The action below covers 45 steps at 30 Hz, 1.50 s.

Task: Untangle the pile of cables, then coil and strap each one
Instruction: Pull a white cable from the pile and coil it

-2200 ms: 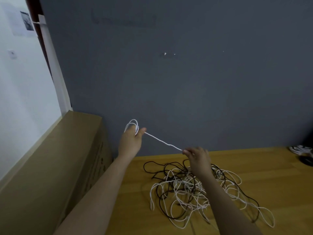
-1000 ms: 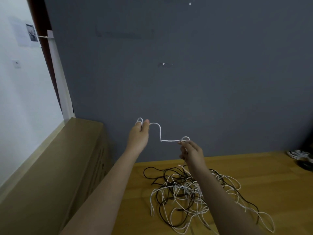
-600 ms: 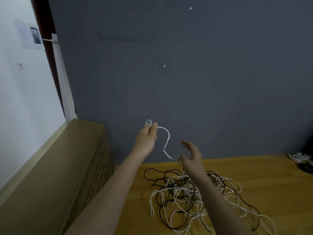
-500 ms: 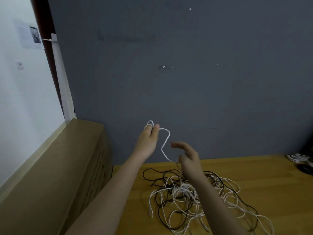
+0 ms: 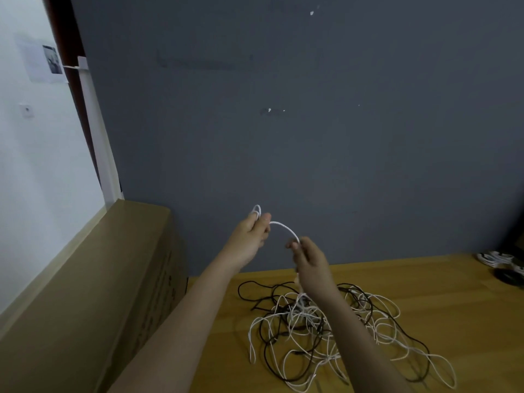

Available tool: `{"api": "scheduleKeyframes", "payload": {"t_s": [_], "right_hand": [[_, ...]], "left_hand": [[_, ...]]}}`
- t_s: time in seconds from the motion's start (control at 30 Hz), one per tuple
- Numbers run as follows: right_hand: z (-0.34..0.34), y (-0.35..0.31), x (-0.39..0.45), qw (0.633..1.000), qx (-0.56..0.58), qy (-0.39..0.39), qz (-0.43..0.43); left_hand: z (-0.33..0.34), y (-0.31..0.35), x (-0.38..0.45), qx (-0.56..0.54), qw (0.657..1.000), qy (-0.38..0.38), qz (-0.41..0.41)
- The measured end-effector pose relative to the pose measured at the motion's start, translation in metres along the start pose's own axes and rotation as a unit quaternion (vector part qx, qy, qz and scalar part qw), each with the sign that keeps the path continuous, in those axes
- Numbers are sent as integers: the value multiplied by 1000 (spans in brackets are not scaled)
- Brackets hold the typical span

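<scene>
A tangled pile of white and black cables (image 5: 326, 327) lies on the wooden table (image 5: 453, 293). My left hand (image 5: 249, 236) is raised above the table and grips a small coil of a white cable (image 5: 283, 226), its loops showing above my fingers. From there the white cable arcs to my right hand (image 5: 309, 256), which pinches it close by. Below my right hand the cable drops into the pile.
A large brown cardboard box (image 5: 93, 293) stands along the left side of the table. A dark grey wall rises right behind the table. At the far right edge lie a coiled white cable (image 5: 496, 258) and a dark round object (image 5: 510, 275).
My right hand let go of the white cable, dropped lower along it, then rose again pinching it near my left hand. The span between the hands went from taut to a short arc.
</scene>
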State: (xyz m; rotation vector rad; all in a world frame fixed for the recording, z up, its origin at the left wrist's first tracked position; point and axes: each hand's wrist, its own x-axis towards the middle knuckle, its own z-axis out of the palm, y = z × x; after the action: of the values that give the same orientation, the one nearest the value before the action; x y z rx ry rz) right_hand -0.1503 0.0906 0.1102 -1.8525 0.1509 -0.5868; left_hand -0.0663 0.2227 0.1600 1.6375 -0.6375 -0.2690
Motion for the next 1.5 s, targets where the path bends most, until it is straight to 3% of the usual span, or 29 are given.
{"api": "scheduleKeyframes", "payload": {"t_s": [0.17,0.27,0.37,0.47,0.57,0.7,0.83,0.93,1.0,1.1,1.23,1.37,1.5], "right_hand": [[-21,-12,22,990,-19,100,-95],[-12,-14,34,987,-83,81,-109],[5,2,30,985,-161,-35,-53],[26,22,11,991,-48,-122,10],[40,33,-2,993,3,-117,21],[51,45,-15,991,10,-115,62],[60,50,-24,966,-141,-213,36],[57,50,-28,934,-256,-242,-57],[50,50,-30,935,-257,-234,-75],[35,54,-26,959,-215,-177,-53],[21,60,-20,973,-185,-139,-15],[12,58,-18,984,-144,-105,9],[10,52,-21,988,-34,-126,79]], "left_hand": [[-15,3,-13,-77,982,-165,-56],[-12,12,-20,-135,962,-232,-51],[-13,19,-20,-217,960,-175,-31],[-14,15,-20,-247,961,-124,-23],[-12,6,-23,-305,948,-82,-23],[-10,-6,-18,-365,929,55,-7],[-2,-22,-12,-265,960,87,17],[0,-39,-7,-20,999,46,21],[-8,-52,-7,181,983,3,14],[-20,-67,-10,409,910,-60,25],[-16,-77,-11,431,891,-142,-2],[-12,-86,-15,331,918,-213,-43],[-7,-90,-14,327,924,-195,-38]]}}
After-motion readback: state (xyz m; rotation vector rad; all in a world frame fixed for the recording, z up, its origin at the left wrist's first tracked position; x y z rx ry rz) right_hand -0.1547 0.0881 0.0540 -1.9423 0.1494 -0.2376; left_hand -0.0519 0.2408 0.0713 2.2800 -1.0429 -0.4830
